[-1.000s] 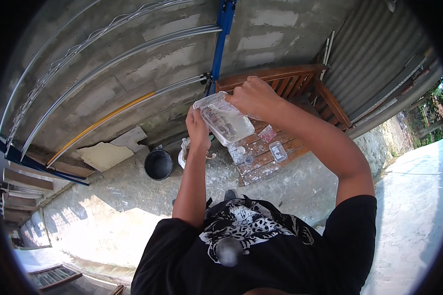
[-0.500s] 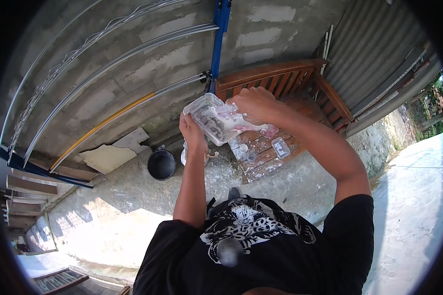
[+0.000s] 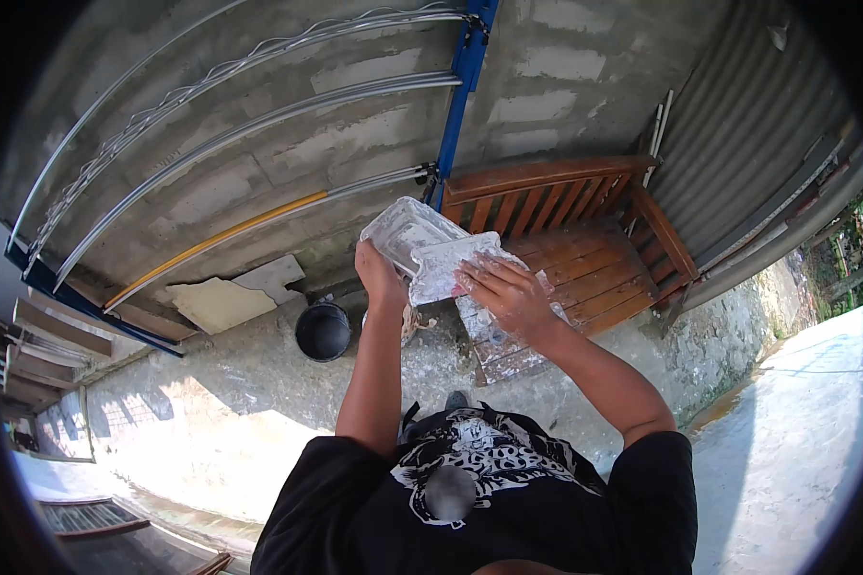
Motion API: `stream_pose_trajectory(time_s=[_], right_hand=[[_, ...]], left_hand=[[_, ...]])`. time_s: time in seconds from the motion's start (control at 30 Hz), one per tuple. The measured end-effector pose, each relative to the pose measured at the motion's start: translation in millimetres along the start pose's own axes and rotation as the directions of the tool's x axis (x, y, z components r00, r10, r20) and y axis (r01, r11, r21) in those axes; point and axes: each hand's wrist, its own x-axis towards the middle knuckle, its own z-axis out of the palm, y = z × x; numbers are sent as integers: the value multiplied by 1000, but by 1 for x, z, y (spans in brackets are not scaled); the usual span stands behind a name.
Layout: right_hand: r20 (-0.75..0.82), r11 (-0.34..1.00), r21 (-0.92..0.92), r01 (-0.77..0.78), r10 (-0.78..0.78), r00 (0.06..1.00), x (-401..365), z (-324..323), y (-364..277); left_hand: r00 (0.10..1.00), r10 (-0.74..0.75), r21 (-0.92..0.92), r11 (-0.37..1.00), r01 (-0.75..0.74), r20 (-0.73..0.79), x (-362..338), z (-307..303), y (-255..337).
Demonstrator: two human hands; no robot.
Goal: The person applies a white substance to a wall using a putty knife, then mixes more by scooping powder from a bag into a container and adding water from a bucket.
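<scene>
"Fingers first: how are those of the left hand standing in the head view?"

"They are gripping the left side of a clear rectangular plastic container (their tips are hiding behind it). It is hanging tilted in front of a brown slatted wooden bench."

"And the right hand?"

"Its fingers are lying long and slightly apart across a white-smeared wrinkled sheet, which is covering the container's right-hand end. Whether the thumb is pinching from below, I cannot tell."

"Any colour showing there?"

"Yes, a small pink patch is peeping out beside the fingertips, and the fingers themselves are looking whitened."

"What is standing around them?"

"One round black bucket is sitting on the grey concrete floor, left of the bench. Farther left, a pale broken flat board is resting by the grey block wall. Against that wall, a blue metal post is rising, with a yellow rod running off to its left."
</scene>
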Motion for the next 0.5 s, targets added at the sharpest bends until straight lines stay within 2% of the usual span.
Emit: stream_pose_trajectory(time_s=[0.03,0.13,0.27,0.37,0.43,0.47,0.5], right_hand=[[-6,1000,-4,11,-11,1000,-5,3,-3],[-77,992,16,-126,127,989,-20,1,-12],[-71,985,53,-161,165,984,-43,-5,-7],[-61,969,140,-202,212,975,-53,-16,3],[-11,847,317,-428,454,891,-61,-21,12],[21,698,446,-560,617,786,-68,-15,17],[21,692,447,-567,625,780,-69,-10,21]], left_hand=[[1000,-7,-29,1000,7,-9,3,2,1],[998,-12,30,999,14,-62,1,2,0],[999,-23,46,999,25,-46,1,-2,0],[998,23,112,994,-16,-63,-2,-9,-7],[999,-16,97,995,20,-41,-3,-10,-9],[999,-21,106,994,25,-39,-4,-11,-11],[1000,-7,93,996,8,-5,-3,-12,-13]])
